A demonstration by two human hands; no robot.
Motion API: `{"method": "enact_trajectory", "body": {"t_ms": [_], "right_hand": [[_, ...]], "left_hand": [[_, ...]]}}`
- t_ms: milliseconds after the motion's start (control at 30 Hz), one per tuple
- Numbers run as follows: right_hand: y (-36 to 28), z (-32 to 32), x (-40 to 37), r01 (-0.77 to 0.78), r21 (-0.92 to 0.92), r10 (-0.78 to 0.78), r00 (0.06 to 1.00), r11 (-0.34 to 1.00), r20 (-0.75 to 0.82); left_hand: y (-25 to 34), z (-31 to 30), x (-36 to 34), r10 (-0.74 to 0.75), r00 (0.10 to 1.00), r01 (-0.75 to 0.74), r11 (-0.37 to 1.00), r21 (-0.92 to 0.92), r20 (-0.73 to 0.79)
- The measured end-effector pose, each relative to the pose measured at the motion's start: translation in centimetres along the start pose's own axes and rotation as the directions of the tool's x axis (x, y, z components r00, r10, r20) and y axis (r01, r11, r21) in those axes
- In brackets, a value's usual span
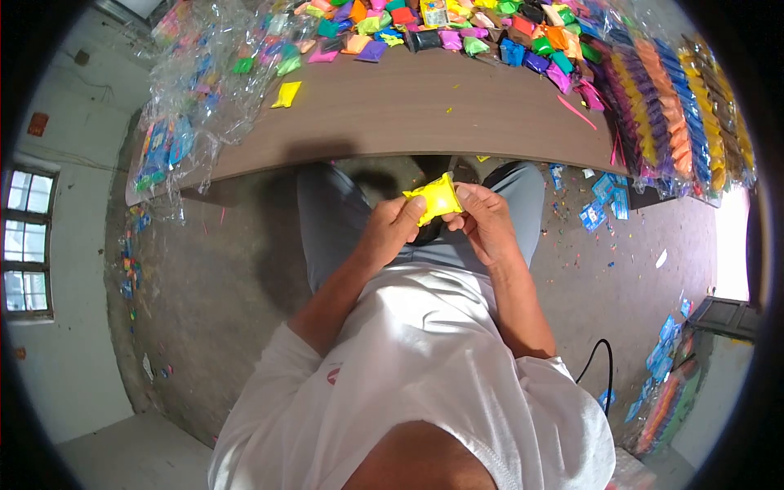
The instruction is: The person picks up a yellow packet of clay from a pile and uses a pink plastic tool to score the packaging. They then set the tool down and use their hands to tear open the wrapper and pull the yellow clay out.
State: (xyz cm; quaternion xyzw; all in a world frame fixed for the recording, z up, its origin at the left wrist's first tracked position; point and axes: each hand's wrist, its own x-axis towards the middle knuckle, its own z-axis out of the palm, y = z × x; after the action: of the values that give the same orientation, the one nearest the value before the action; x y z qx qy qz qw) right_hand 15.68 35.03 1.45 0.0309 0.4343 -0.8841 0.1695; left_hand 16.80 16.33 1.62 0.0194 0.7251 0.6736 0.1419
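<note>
Above my lap, in front of the table edge, both hands hold a small bright yellow packet. My left hand grips its left end, thumb pressed on top. At its right end, my right hand pinches the corner between thumb and fingers. The packet looks plump and sealed, with crimped ends; what is inside cannot be made out. Another yellow packet lies by itself on the brown table, left of the middle.
Small packets of many colours are heaped along the table's far side. Clear plastic wrapping covers its left end. Strips of coloured packets hang over the right end. Blue cards and scraps lie on the floor.
</note>
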Motion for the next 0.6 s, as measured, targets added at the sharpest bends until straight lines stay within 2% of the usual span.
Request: {"method": "enact_trajectory", "body": {"t_ms": [67,133,200,333,400,467,533,600], "right_hand": [[0.0,0.2,-0.1,0.019,-0.050,-0.020,1.000,0.999,-0.005],[-0.1,0.4,-0.2,0.037,-0.101,-0.038,0.999,0.994,-0.010],[-0.2,0.9,-0.5,0.076,-0.226,-0.085,0.996,0.971,-0.030],[-0.2,1.6,-1.1,0.062,-0.281,-0.076,0.996,0.958,-0.041],[0.2,1.3,-1.1,0.116,-0.377,-0.110,0.993,0.919,0.039],[0.3,1.2,-1.1,0.111,-0.358,-0.103,0.994,0.927,0.041],[0.3,1.3,-1.1,0.107,-0.339,-0.098,0.994,0.935,0.043],[0.0,1.5,-1.0,0.058,-0.231,-0.067,0.997,0.971,-0.031]], "left_hand": [[0.2,-0.3,-0.1,-0.056,0.996,0.055,0.998,0.026,0.065],[0.3,0.0,-0.1,-0.033,0.999,0.033,0.999,0.008,0.039],[0.2,0.0,0.0,-0.010,1.000,0.010,1.000,-0.010,0.012],[0.4,-0.3,0.0,-0.014,0.999,0.014,1.000,-0.013,0.031],[0.8,-0.2,0.0,-0.012,0.999,0.013,1.000,-0.017,0.032],[1.0,0.0,0.1,0.056,0.998,-0.057,0.996,-0.064,-0.015],[0.9,-0.1,0.1,0.049,0.999,-0.050,0.997,-0.061,-0.016],[0.9,-0.1,0.1,0.043,0.999,-0.044,0.997,-0.058,-0.016]]}}
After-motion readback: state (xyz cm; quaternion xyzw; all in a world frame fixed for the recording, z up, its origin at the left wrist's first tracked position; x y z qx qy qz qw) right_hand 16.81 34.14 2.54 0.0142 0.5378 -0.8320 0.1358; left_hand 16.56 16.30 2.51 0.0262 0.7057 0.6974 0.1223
